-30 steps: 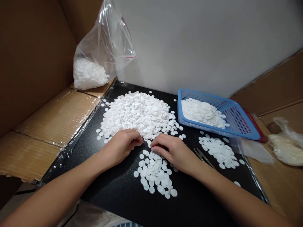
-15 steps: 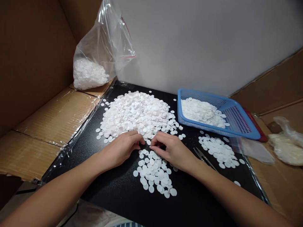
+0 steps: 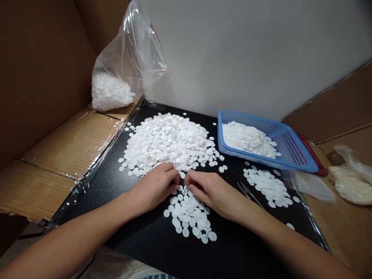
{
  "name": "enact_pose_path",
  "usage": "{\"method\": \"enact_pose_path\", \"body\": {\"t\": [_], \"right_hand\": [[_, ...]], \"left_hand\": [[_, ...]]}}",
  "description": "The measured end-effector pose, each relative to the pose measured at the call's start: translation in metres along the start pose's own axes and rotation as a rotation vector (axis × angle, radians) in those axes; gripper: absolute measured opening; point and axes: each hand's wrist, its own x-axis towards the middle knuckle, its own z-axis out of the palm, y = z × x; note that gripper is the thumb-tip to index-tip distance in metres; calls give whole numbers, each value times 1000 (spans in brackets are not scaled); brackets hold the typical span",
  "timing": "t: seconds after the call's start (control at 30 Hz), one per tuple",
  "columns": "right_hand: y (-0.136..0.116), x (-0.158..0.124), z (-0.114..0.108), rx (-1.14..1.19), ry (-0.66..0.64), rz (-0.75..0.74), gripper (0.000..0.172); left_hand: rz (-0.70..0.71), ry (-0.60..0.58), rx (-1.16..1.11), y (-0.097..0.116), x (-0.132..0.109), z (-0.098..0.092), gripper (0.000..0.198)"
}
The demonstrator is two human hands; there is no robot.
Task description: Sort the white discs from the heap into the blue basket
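Observation:
Both hands meet over the near edge of a large heap of small white round discs (image 3: 171,139) on the black tabletop. My left hand (image 3: 161,182) is curled, thumb and fingers drawn together; what it pinches, if anything, is hidden. Opposite it, my right hand (image 3: 210,190) has thumb and forefinger brought close in a pinch, with loose discs right at the fingertips. I cannot make out what it holds. Just below the hands lies a smaller spread of white discs (image 3: 190,215), some overlapping, its upper part close to both hands' fingertips.
A blue plastic basket (image 3: 293,153) with more discs stands at the back right. Metal tweezers or scissors (image 3: 248,192) lie by my right wrist, near another disc pile (image 3: 267,186). A clear bag (image 3: 112,91) of white pieces stands back left. Cardboard (image 3: 58,147) borders the black table (image 3: 139,240).
Both hands have come slightly nearer the viewer, their fingertips now at the top of the small spread. The piles look unchanged.

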Motion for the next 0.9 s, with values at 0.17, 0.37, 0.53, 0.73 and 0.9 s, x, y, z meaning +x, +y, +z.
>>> {"method": "enact_pose_path", "body": {"t": [0.17,0.37,0.53,0.73,0.9], "right_hand": [[11,5,-1,-34,134,-12,16],[24,11,16,-78,269,-75,8],[26,13,24,-191,301,-196,14],[14,7,11,21,188,-67,15],[8,5,5,118,-13,191,19]], "left_hand": [[104,-38,-85,-1,-3,-10,5],[163,-226,-157,-6,-5,-27,7],[-21,-43,39,-16,-5,-40,9],[-13,-103,107,-22,-6,-36,11],[108,-114,152,-24,-5,-30,7]]}}
